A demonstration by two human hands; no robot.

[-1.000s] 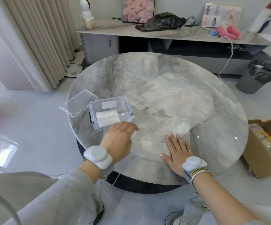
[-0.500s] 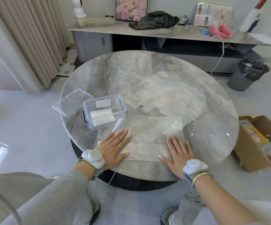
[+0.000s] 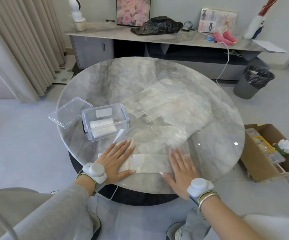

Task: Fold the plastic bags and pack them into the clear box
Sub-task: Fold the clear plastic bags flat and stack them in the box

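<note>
We press a clear plastic bag (image 3: 156,144) flat at the near edge of the round marble table (image 3: 105,80), our left hand (image 3: 116,160) and right hand (image 3: 180,167) both spread palm-down on it, fingers straight, grasping nothing. The clear box (image 3: 105,122) stands just left of the bag, its lid (image 3: 70,111) beside it and folded bags (image 3: 103,129) inside. More loose plastic bags (image 3: 171,104) lie spread across the table's middle.
</note>
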